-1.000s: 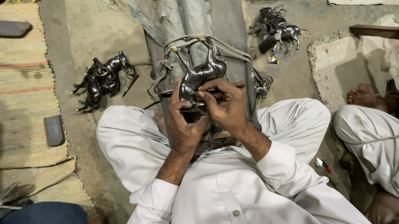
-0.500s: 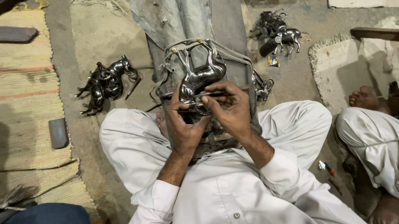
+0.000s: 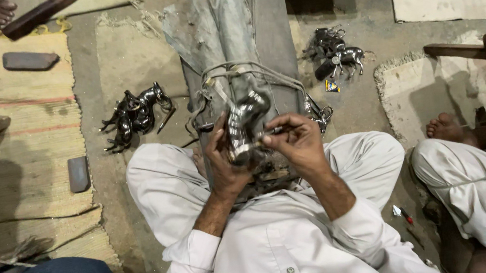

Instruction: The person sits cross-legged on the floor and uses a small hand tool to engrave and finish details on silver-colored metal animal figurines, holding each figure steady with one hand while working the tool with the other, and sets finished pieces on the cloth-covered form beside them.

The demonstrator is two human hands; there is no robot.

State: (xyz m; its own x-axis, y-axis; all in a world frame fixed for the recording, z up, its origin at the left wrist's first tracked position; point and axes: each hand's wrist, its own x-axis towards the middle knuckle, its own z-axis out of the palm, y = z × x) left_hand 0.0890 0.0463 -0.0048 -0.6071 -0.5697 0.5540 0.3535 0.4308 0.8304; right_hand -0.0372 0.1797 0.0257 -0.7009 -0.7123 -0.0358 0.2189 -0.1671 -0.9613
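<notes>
L hand (image 3: 224,160) grips shiny metal horse figurine (image 3: 245,121); R hand (image 3: 295,142) pinches thin metal tool (image 3: 268,133) vs it

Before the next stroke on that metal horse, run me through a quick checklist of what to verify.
1. Left hand grips the metal horse figurine: ok.
2. Right hand pinches the thin tool: ok.
3. Tool tip touches the figurine: cannot tell.
4. Figurine sits over the grey work block: ok.
5. Other dark figurines lie apart from both hands: ok.
</notes>
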